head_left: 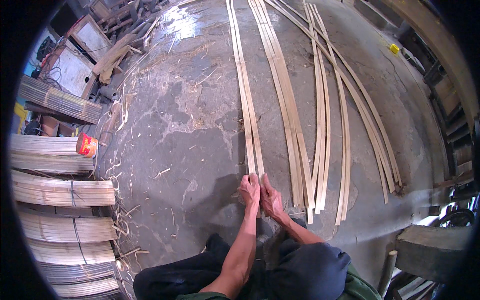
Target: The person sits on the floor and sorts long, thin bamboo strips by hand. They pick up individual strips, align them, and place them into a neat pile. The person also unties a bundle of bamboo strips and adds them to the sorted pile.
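Note:
Two long, pale bamboo strips (247, 120) run side by side up the floor, away from me. My left hand (249, 191) is closed around the near end of the left strip, fingers curled over it. Right beside it, my right hand (271, 199) grips the end of the other strip, thumb pointing forward. The tips beneath my palms are mostly hidden. To the right lies a group of flat bamboo strips (290, 120) with uneven near ends. Farther right, more strips (321, 120) lie in pairs, and several curved ones (367, 117) cross over them at the far end.
Tied bundles of strips (65, 190) are stacked along the left, with a red and yellow tin (87, 145) on them. Shavings litter the concrete floor (170, 175). A concrete block (432, 245) and an upright pole (388, 272) stand at the near right. A yellow object (394, 48) lies far right.

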Tool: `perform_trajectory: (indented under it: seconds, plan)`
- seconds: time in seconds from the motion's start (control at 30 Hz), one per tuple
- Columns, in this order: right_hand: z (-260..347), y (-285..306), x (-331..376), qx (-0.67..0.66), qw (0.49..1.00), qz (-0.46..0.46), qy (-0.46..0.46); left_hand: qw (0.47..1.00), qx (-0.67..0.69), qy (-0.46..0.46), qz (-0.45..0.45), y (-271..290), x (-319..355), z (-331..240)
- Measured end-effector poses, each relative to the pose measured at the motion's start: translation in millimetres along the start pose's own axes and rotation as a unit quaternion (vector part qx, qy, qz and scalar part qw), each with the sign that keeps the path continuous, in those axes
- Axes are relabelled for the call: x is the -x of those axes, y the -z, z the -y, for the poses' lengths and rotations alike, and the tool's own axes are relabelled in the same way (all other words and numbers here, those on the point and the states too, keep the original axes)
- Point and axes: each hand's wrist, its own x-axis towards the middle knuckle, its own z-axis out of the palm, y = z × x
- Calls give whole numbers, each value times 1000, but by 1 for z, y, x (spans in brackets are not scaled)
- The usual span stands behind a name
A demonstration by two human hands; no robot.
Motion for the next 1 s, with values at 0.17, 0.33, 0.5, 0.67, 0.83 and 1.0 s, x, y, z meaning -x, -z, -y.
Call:
perform_trajectory:
  seconds: [0.17, 0.33, 0.5, 0.67, 0.83, 1.0]
  plan:
    - [-7, 1, 4, -17, 998, -57, 27, 1000, 25, 6, 17, 9, 11, -30]
    - [22, 6, 9, -85, 995, -10, -60, 969, 212, 29, 127, 20, -21, -4]
    - [7, 2, 7, -109, 993, 4, -40, 961, 238, 111, 86, 11, -30, 15]
    - [-1, -13, 8, -115, 991, 23, -71, 993, 108, -7, 44, 7, -21, 20]
    - [4, -16, 9, -45, 999, -3, -29, 998, 10, -63, -4, 0, -19, 23]
    - [0, -18, 15, -83, 995, -51, 1, 999, 43, -25, -3, 5, -13, -1]
